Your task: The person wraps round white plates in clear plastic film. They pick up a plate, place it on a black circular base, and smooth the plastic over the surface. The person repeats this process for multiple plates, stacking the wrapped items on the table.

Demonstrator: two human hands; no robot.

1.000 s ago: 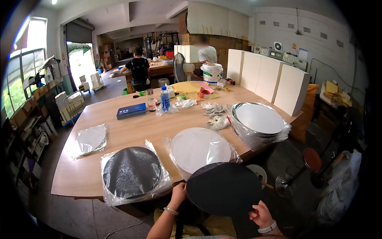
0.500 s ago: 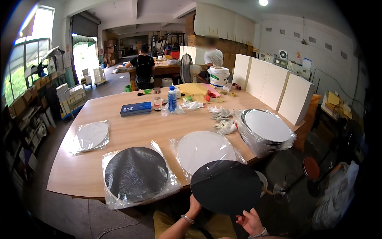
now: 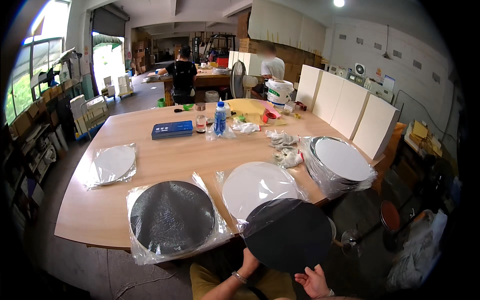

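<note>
Black disc [image 3: 292,242] sits low in my head view, raised at the near edge of the table [image 3: 205,160], above the wearer's lap. It hides the near part of the white disc [image 3: 255,185] lying behind it in clear wrap. Left hand [image 3: 250,260] comes up to its lower left; fingers go out of sight underneath, so I can't tell whether they're clamped on it. Right hand [image 3: 312,282] is at the lower right rim, fingers bent, thumb near the edge; I can't make out whether it pinches the rim or just touches it. Right wrist is cut off by the lower edge of my view; only a bit of pale band [image 3: 330,293] shows. Something pale and rounded [image 3: 334,231] peeks out past the disc's right side, too covered for me to name. Disc looks flat, round, matte and evenly dark, tilted a little. Clear film [image 3: 262,215] crosses its upper left with a faint glossy line; I can't trace where the film ends. Grey disc [image 3: 171,217] lies left of it in a clear bag, glare blurring its surface. Wrapped stack [image 3: 342,160] sits to the right, gloves [image 3: 287,158] beside it.
</note>
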